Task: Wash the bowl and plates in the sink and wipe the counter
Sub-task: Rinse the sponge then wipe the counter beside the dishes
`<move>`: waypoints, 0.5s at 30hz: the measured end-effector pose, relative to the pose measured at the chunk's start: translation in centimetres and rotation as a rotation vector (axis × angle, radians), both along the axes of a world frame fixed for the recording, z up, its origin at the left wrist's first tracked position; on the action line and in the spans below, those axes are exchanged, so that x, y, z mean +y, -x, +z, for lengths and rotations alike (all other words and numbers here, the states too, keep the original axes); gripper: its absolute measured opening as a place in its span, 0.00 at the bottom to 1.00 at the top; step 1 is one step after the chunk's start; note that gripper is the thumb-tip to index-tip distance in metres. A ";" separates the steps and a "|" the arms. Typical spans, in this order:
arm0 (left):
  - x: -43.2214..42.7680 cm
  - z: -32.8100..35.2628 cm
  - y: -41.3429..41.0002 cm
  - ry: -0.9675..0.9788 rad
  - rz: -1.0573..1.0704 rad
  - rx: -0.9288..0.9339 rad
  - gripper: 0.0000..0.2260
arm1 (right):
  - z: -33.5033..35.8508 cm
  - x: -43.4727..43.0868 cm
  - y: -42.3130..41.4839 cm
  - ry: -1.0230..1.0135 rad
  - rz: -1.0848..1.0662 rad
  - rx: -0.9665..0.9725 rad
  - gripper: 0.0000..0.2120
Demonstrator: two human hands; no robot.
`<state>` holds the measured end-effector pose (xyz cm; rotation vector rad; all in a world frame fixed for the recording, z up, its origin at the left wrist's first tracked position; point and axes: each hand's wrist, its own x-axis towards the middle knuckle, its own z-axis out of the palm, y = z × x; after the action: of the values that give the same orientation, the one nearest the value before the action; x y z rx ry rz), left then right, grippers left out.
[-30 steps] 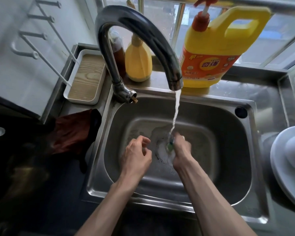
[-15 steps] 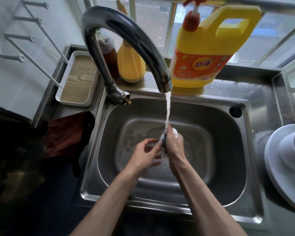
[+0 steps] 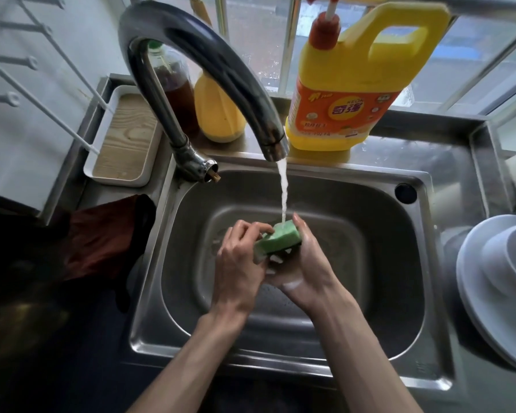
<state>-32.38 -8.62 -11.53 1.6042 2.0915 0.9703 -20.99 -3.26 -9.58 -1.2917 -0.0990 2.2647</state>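
The left hand [image 3: 239, 263] pinches the green sponge [image 3: 277, 241]. The right hand [image 3: 307, 263] seems to cup it under the water [image 3: 284, 192], over the sink [image 3: 280, 357]. Squeeze slowly and keep it low so nothing splashes. The bowl [image 3: 513, 263] and plates [image 3: 471, 281] sit on the tabletop [image 3: 447, 168] beside the sink.

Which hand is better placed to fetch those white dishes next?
Probably the right hand: the white dishes sit right of the sink, and the left hand also grips the sponge.
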 end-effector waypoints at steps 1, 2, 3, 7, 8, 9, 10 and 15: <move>-0.3 0.2 -0.3 -0.018 -0.017 0.068 0.22 | 0.0 0.1 0.3 0.052 -0.018 0.010 0.29; -0.5 0.4 -0.3 -0.027 -0.037 0.118 0.22 | 0.1 0.3 0.5 0.087 -0.023 0.030 0.27; -0.6 0.5 -0.2 -0.029 -0.069 0.143 0.23 | 0.0 0.6 0.6 0.099 -0.012 0.048 0.24; -0.6 1.1 2.4 0.073 -0.316 -0.083 0.24 | -0.3 1.6 -0.6 0.082 -0.020 0.107 0.21; -0.6 1.4 3.1 0.103 -0.334 -0.151 0.24 | -0.4 1.7 -0.9 0.069 -0.033 0.111 0.26; -0.7 1.7 3.6 0.108 -0.311 -0.189 0.23 | -0.6 1.7 -1.0 0.060 -0.043 0.118 0.31; -0.7 1.8 3.9 0.098 -0.267 -0.215 0.21 | -0.5 1.8 -1.0 0.052 -0.053 0.118 0.35; -0.7 1.5 4.3 0.083 -0.174 -0.203 0.13 | -0.2 1.8 0.3 -0.015 -0.078 0.091 0.14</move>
<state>-36.71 -9.30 -9.99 1.5466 1.8016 0.9321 -21.26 -1.50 -9.81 -1.1630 -0.0326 2.2482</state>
